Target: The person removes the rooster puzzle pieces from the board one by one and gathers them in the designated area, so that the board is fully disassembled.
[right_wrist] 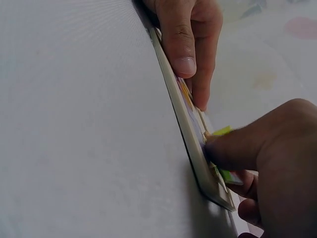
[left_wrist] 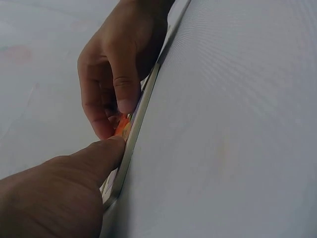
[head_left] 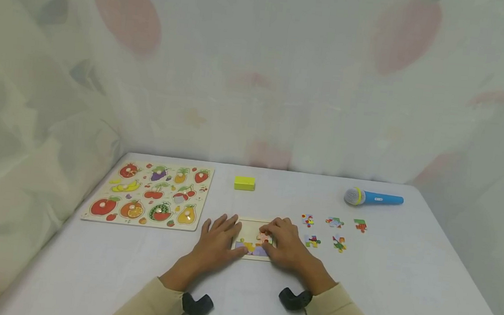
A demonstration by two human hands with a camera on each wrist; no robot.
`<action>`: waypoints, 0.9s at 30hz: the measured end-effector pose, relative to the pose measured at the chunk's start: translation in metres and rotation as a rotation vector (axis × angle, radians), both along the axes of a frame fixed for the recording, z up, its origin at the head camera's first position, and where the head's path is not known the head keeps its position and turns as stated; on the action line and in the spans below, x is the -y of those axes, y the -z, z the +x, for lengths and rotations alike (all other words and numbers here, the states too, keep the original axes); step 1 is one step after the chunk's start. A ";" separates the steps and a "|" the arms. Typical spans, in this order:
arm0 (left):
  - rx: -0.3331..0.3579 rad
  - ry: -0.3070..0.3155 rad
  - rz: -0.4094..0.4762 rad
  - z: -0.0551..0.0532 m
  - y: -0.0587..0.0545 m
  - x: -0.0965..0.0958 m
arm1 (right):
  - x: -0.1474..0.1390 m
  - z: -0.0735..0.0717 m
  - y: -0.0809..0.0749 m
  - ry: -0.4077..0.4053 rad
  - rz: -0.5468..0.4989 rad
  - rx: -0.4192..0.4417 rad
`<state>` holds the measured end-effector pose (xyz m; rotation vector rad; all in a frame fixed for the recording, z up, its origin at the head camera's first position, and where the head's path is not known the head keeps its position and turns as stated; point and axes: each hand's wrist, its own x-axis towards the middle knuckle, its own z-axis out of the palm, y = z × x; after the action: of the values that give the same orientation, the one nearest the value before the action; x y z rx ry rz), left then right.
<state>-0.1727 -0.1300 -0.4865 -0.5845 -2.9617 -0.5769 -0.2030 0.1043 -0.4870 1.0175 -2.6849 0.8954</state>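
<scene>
Far L, the fruit board (head_left: pixel 156 223) lies flat on the bench, nothing you need to touch. Next is your left hand (head_left: pixel 217 242): fingers spread and fairly straight at the tray's L end, thumb laid over the btm row (head_left: pixel 250 246), gripping nothing. Best use it as a brace, w/ light pressure, so the tray (head_left: pixel 250 226) doesn't slide. The yellow block (head_left: pixel 244 183) sits behind, well clear.

You're prob. fitting the puzzle piece (head_left: pixel 265 237), which is at the tray's R side, just above the btm row. Line its tabs up w/ the row below, lower it level, then press evenly; forcing a corner could lift its neighbours. It looks thin, w/ a pinkish-orange and red print and some green, partly hidden by fingers; can't tell if it's seated. Your right hand (head_left: pixel 286 244) has it pinched b/w thumb and fingertips, w/ hardly any gap beyond the pc's own thickness.

Further R are five loose pieces (head_left: pixel 334 222), spread apart, then the blue mic (head_left: pixel 376 198) behind them.
</scene>
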 end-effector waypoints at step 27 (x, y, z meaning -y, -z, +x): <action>-0.002 -0.005 -0.014 -0.001 0.002 0.000 | -0.006 0.001 -0.001 -0.040 0.013 0.025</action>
<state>-0.1738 -0.1295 -0.4880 -0.5782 -2.9674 -0.5548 -0.2020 0.1100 -0.4858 1.0739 -2.7039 0.9048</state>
